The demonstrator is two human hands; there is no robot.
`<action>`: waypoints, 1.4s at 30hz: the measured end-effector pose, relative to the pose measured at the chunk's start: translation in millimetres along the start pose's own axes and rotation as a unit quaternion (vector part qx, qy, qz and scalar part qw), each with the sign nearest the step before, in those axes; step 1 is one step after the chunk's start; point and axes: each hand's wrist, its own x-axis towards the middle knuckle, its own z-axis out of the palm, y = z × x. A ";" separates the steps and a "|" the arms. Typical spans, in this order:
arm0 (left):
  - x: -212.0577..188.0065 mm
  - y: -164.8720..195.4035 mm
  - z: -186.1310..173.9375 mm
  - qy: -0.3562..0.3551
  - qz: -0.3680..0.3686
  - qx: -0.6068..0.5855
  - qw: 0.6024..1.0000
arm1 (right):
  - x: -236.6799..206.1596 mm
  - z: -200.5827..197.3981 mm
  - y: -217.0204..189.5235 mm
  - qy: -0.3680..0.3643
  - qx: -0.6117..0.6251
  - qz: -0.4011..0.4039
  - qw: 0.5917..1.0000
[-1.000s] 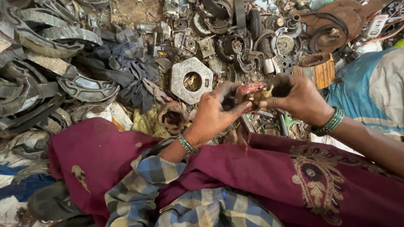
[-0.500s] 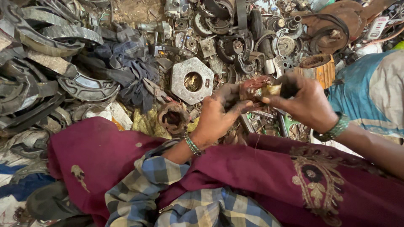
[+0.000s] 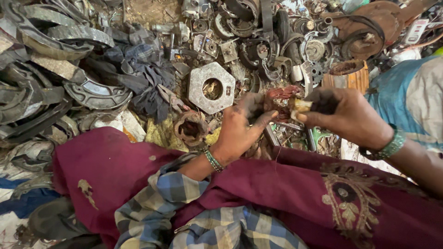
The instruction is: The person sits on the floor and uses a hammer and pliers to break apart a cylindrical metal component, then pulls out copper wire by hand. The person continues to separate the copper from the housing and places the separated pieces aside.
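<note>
My left hand [image 3: 242, 128] and my right hand [image 3: 345, 114] meet in front of me over a heap of scrap metal. Between them they grip a small motor part with a reddish copper wire coil [image 3: 280, 96]. Left fingers hold the coil side. Right fingertips pinch its pale end and cover a dark piece. Both hands are smeared with black grime, and each wrist wears green bangles. A maroon embroidered cloth [image 3: 295, 193] lies over my lap under the hands.
A grey hexagonal metal plate with a round hole [image 3: 211, 87] lies just beyond my left hand, a rusty coil ring [image 3: 190, 127] beside it. Curved dark brake-shoe pieces [image 3: 50, 87] pile at left. Gears and rusty parts fill the top right. A blue cloth bundle [image 3: 406, 101] sits at right.
Both hands have stayed together on the coil part, working it slightly. The view has shifted a little; nothing was picked up or let go.
</note>
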 end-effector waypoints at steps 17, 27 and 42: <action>-2.8 11.4 -6.4 -0.029 0.001 -0.085 0.996 | -1.7 -29.9 32.6 -0.085 0.132 -0.163 0.974; 1.5 -4.7 0.7 -0.085 -0.058 -0.212 0.972 | 10.0 -10.6 59.1 -0.073 0.234 -0.292 0.924; 5.1 -24.0 5.4 -0.133 -0.118 -0.276 0.945 | -0.3 -16.3 49.9 -0.020 0.165 -0.329 0.929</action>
